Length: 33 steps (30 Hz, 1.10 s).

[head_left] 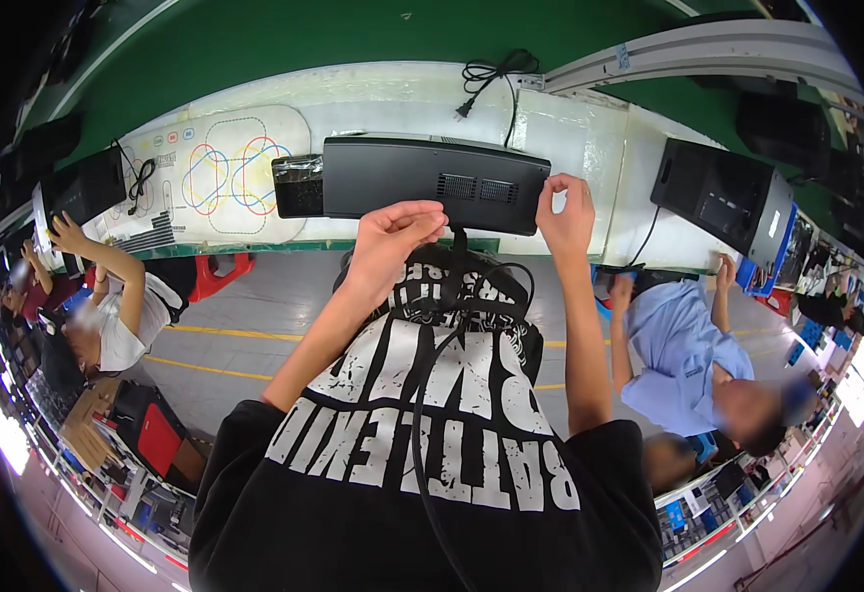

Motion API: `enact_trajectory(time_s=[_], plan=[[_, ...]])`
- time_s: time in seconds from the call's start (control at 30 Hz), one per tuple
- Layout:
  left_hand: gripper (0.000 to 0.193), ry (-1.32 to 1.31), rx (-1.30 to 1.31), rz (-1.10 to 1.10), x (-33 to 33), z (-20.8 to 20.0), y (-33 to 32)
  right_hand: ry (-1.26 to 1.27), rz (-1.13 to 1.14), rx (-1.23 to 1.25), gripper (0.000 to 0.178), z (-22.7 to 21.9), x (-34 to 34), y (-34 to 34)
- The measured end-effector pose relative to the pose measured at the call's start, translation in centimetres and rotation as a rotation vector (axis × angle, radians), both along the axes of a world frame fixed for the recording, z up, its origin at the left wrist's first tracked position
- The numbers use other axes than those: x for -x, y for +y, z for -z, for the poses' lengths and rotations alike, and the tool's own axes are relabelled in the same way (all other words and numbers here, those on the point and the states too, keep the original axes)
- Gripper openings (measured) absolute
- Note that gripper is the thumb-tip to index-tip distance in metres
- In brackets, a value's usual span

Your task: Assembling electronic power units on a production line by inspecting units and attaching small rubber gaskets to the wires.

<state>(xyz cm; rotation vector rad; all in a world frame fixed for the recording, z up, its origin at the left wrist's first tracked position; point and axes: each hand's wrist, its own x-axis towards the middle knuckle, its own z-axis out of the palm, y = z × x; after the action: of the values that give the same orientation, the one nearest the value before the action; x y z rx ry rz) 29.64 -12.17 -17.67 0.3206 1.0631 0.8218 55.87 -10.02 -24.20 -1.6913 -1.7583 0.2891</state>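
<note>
A long black casing [383,176] with two slotted vent grilles lies across the workbench in front of me. My left hand [393,240] is at its near edge, thumb and fingertips pressed together in a pinch below the grilles. Whatever those fingertips hold, if anything, is too small to make out. At the casing's right end, my right hand [567,219] has thumb and forefinger pinched close to the corner; any small thing between them cannot be made out. A black, shiny flat piece [300,187] adjoins the casing's left end.
A black power cord [499,71] with a plug lies behind the casing. To the left is a white printed mat [180,187] with coloured loops. Other black casings stand at the left [82,187] and right [713,192], beside two co-workers. A metal beam [688,54] crosses the upper right.
</note>
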Motion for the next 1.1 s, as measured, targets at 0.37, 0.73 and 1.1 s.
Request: enact_trajectory(time_s=[0.37, 0.73, 1.1], plan=[[0.023, 0.007, 0.065, -0.069, 0.9, 1.6, -0.7, -0.096, -0.102, 0.095, 0.015, 0.9, 0.2, 2.0], [0.024, -0.005, 0.031, -0.071, 1.6, 2.5, -0.2, 0.194, 0.152, 0.447, 0.026, 1.9, -1.8, 4.8], [0.026, -0.301, -0.017, -0.129, 2.1, 0.9, 0.8, 0.420, 0.154, 0.719, 0.034, 3.1, -3.3, 5.0]])
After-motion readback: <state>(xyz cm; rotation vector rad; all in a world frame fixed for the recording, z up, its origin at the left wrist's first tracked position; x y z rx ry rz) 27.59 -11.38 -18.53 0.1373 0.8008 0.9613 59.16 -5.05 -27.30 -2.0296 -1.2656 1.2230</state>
